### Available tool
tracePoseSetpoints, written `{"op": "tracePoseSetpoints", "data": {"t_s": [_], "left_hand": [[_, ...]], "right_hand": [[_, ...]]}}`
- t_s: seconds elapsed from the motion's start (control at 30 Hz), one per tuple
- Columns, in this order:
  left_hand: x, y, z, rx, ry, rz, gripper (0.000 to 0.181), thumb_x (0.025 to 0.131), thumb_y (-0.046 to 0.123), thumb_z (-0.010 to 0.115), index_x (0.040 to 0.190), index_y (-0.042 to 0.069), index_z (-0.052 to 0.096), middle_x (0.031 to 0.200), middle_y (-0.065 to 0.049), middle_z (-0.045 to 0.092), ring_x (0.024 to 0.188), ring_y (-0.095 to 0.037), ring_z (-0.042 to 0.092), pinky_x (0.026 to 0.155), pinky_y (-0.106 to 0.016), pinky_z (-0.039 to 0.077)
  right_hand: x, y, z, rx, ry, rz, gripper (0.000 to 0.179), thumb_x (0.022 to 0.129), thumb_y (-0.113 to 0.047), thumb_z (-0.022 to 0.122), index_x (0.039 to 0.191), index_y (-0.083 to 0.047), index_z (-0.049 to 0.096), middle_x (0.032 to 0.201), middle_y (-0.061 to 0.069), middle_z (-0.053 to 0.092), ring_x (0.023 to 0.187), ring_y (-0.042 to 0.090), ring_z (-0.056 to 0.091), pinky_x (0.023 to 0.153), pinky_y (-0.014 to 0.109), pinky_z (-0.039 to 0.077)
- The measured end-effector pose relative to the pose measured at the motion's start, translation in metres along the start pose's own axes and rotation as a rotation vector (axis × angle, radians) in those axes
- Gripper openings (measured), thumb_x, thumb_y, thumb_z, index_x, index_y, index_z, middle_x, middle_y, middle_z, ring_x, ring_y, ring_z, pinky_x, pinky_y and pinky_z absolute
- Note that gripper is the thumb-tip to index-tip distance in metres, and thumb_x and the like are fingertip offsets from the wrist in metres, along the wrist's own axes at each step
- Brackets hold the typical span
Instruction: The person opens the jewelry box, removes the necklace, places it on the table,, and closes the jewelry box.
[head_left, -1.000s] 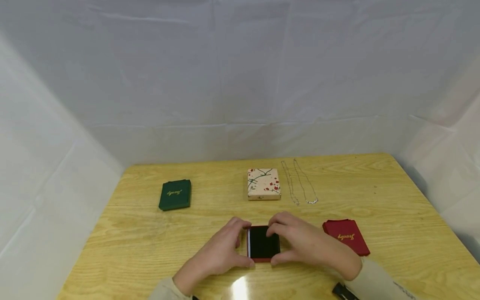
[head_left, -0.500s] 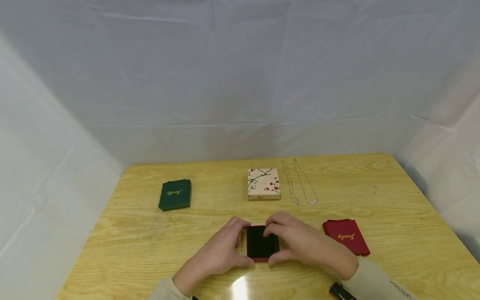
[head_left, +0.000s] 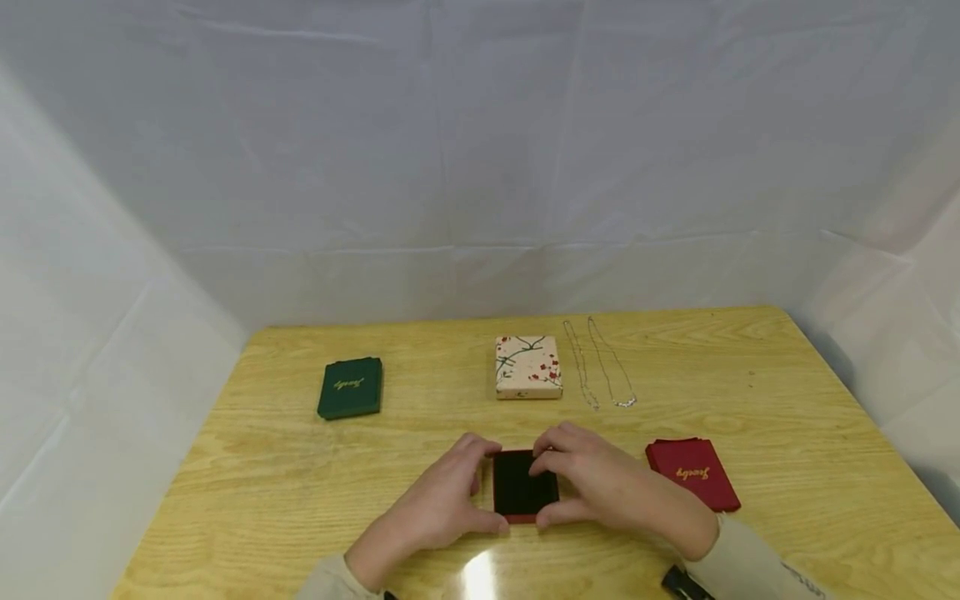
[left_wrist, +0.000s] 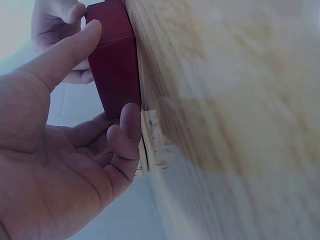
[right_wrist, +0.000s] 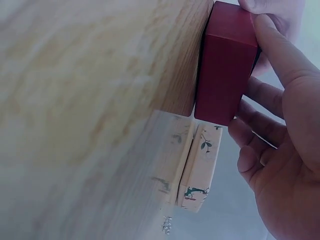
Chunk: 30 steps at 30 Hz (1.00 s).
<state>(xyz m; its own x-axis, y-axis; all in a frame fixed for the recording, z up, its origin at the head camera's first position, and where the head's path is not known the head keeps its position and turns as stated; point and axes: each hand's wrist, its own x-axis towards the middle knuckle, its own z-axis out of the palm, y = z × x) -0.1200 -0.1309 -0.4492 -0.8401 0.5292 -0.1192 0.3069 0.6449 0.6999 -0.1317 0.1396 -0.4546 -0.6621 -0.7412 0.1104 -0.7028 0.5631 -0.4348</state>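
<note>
A small red jewelry box [head_left: 522, 519] without its lid lies near the front of the table, a black pad [head_left: 517, 490] filling its inside. My left hand [head_left: 441, 498] holds the box's left side, thumb at the near corner and fingers at the far one. From the right, my right hand [head_left: 600, 479] spans the box with its thumb at the near edge, and a bent fingertip presses on the pad. Both wrist views show the plain side walls of the red box [left_wrist: 114, 70], standing flat on the wood.
A red lid [head_left: 693, 473] lettered in gold lies beside the right forearm. Farther back are a flower-patterned box [head_left: 528, 368] and two thin necklaces [head_left: 624, 402]. A green jewelry box [head_left: 350, 388] sits at the left. White cloth walls [head_left: 480, 167] surround the table.
The black pad has shifted slightly left with my right hand, covering a pale strip that showed along the box's left inner edge. My left hand has stayed in place.
</note>
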Motion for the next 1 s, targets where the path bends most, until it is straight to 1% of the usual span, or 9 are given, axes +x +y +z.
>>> {"op": "tracePoseSetpoints", "data": {"t_s": [0.13, 0.27, 0.73, 1.0], "left_hand": [[-0.0008, 0.0007, -0.0003, -0.009, -0.001, 0.007, 0.090, 0.079, 0.038, 0.096, 0.149, 0.002, 0.052, 0.121, 0.000, 0.056, 0.088, -0.015, 0.054, 0.074, -0.028, 0.049], [-0.0005, 0.0007, -0.0002, -0.009, -0.002, 0.004, 0.090, 0.080, 0.039, 0.096, 0.149, 0.002, 0.052, 0.120, 0.001, 0.056, 0.087, -0.015, 0.054, 0.074, -0.028, 0.049], [0.0002, -0.0002, -0.0003, 0.004, -0.005, -0.002, 0.088, 0.080, 0.038, 0.095, 0.149, 0.003, 0.052, 0.120, 0.002, 0.055, 0.089, -0.015, 0.055, 0.076, -0.028, 0.049], [0.0006, 0.0003, -0.0004, -0.001, -0.008, -0.010, 0.088, 0.080, 0.038, 0.095, 0.149, 0.004, 0.052, 0.119, 0.002, 0.055, 0.088, -0.015, 0.055, 0.075, -0.028, 0.049]], "right_hand": [[0.0002, 0.0006, 0.0001, -0.016, 0.003, -0.005, 0.036, 0.098, -0.047, 0.076, 0.119, -0.018, 0.077, 0.128, -0.006, 0.063, 0.117, 0.011, 0.054, 0.101, 0.038, 0.053], [0.0010, 0.0001, 0.0000, -0.049, -0.002, -0.003, 0.026, 0.100, -0.039, 0.076, 0.117, -0.020, 0.078, 0.125, -0.007, 0.064, 0.113, 0.010, 0.054, 0.098, 0.035, 0.053], [0.0066, -0.0054, -0.0033, -0.094, -0.032, 0.007, 0.023, 0.097, -0.038, 0.080, 0.112, -0.021, 0.079, 0.119, -0.007, 0.067, 0.106, 0.010, 0.057, 0.097, 0.038, 0.054], [0.0097, -0.0059, -0.0023, -0.122, -0.041, 0.013, 0.023, 0.094, -0.039, 0.082, 0.110, -0.022, 0.081, 0.114, -0.008, 0.069, 0.100, 0.009, 0.058, 0.092, 0.038, 0.055]]}}
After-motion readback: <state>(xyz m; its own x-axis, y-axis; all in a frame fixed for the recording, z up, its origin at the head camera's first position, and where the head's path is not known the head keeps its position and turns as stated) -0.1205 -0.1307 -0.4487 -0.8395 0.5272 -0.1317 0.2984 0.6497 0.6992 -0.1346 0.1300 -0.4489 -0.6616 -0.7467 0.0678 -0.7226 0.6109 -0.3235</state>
